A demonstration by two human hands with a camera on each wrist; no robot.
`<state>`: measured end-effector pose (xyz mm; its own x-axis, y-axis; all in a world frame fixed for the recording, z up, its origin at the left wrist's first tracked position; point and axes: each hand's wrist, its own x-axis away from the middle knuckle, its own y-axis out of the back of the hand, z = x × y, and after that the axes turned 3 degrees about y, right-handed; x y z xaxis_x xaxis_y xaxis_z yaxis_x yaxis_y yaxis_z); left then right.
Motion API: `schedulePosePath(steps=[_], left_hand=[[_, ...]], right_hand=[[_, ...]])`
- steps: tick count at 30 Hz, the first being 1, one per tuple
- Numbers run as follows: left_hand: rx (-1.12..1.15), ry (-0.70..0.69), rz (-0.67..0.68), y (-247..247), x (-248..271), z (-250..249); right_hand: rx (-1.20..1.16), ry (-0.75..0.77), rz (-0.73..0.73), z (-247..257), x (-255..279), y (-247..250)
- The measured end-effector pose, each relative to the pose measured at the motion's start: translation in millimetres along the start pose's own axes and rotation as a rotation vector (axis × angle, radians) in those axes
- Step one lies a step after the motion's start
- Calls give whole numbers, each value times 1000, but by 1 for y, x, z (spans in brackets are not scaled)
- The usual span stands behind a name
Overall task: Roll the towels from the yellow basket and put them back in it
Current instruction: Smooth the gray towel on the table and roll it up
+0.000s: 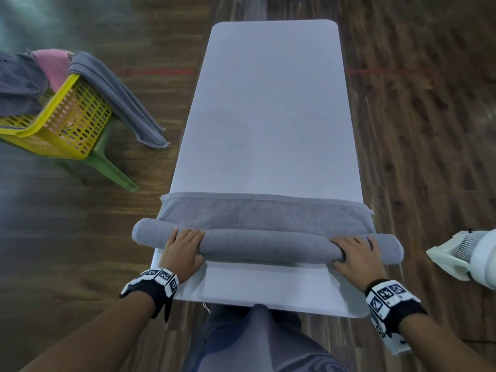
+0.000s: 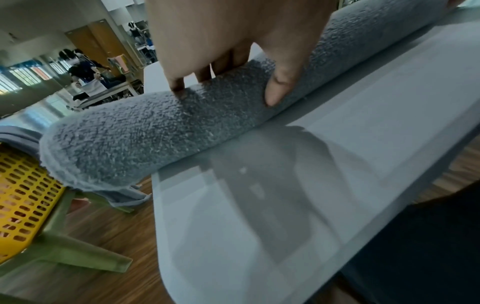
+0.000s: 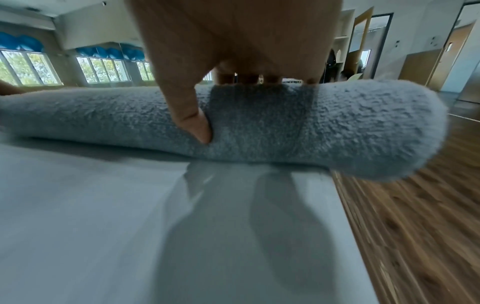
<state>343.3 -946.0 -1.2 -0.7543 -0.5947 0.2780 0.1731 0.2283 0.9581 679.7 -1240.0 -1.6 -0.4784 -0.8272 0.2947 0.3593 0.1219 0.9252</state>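
A grey towel lies across the near end of the white table (image 1: 268, 116). Its near part is wound into a long roll (image 1: 268, 245), and both roll ends overhang the table's sides. A flat strip (image 1: 263, 213) is still spread beyond the roll. My left hand (image 1: 188, 238) grips the roll near its left end, fingers over the top and thumb on the near side. My right hand (image 1: 354, 251) grips it the same way near the right end. The wrist views show each thumb pressed into the roll (image 2: 145, 139) (image 3: 337, 127). The yellow basket (image 1: 67, 116) stands at the left.
The basket sits tilted on a green plastic stool (image 1: 112, 167) on the wooden floor. Grey and pink towels (image 1: 53, 65) hang over its rim, and one grey towel (image 1: 128, 103) trails down towards the table. A white fan (image 1: 469, 253) stands at the right.
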Motion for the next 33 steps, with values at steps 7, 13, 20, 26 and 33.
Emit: schedulePosePath(steps=[7, 13, 20, 26, 33], left_hand=[[44, 108, -27, 19, -32, -7], [-18, -21, 29, 10, -25, -8], [25, 60, -6, 25, -55, -9], [-81, -24, 91, 12, -51, -5], [-49, 30, 151, 29, -94, -4]], right_hand=[[-24, -47, -61, 3, -25, 18], [-30, -9, -44, -4, -10, -3], [35, -37, -146, 0, -39, 14], [6, 67, -121, 12, -37, -3], [37, -14, -41, 10, -83, 17]])
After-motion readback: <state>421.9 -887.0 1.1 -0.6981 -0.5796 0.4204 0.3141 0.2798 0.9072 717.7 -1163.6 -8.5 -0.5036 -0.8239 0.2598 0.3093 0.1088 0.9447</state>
